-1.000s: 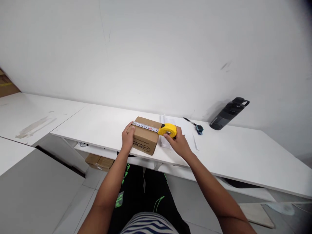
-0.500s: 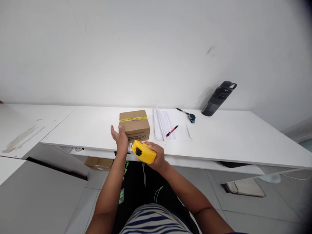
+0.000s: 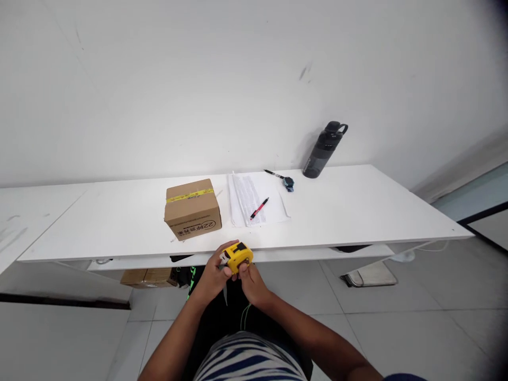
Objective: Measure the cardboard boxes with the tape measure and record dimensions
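Observation:
A yellow tape measure (image 3: 240, 259) with a black button is held in front of me, just off the table's near edge. My left hand (image 3: 213, 276) grips its left end, where the thumb and fingers cover the tape's mouth. From below and the right, my right hand (image 3: 253, 286) holds the case with its thumb on the side. Whether any blade is out cannot be seen. Beyond my hands a taped cardboard box (image 3: 192, 209) sits on the white table (image 3: 337, 217), apart from both hands.
Right of the box lie printed papers (image 3: 273, 206) with a red pen (image 3: 259, 208) on top. Behind them are a black pen (image 3: 273, 173) and a wristwatch (image 3: 288, 183). A dark water bottle (image 3: 322, 153) leans against the wall. Cartons (image 3: 148, 277) stand under the table.
My left hand has left the box's side and come to the tape measure. The tape measure has turned upright in my right hand. My view has shifted to the right.

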`<state>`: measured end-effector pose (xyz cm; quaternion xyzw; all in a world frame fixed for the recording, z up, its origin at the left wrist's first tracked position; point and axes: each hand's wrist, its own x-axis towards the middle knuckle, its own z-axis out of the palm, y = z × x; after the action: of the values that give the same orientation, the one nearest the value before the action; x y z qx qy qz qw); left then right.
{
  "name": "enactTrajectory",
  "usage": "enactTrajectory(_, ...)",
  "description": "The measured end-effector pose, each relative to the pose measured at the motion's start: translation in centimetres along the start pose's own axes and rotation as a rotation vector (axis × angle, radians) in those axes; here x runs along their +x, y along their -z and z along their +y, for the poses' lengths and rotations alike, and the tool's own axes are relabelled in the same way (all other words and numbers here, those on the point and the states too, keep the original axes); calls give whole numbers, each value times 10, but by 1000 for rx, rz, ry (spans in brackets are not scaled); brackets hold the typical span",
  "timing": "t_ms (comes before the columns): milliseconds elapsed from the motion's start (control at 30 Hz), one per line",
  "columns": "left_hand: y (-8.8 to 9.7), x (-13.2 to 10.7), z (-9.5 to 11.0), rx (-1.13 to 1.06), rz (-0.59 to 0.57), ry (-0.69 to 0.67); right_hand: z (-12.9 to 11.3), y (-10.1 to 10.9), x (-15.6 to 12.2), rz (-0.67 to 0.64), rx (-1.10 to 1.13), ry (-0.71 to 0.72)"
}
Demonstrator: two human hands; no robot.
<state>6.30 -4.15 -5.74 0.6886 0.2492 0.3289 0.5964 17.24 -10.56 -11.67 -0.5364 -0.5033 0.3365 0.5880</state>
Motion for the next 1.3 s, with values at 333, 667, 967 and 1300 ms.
enactTrajectory(333,-14,53,10,175,-1,89,7,141,111,280,-1057,96)
enactTrajectory(667,-22,62,10,83,-33,42,22,129,175,-235,-1328,20)
enactTrajectory(967,-10,124,-2,-16,-93,59,-3,97,70,-163,-1113,-114)
enactTrajectory(1300,-5,153,-45,104,42,60,1,133,51,-352,-1076,238)
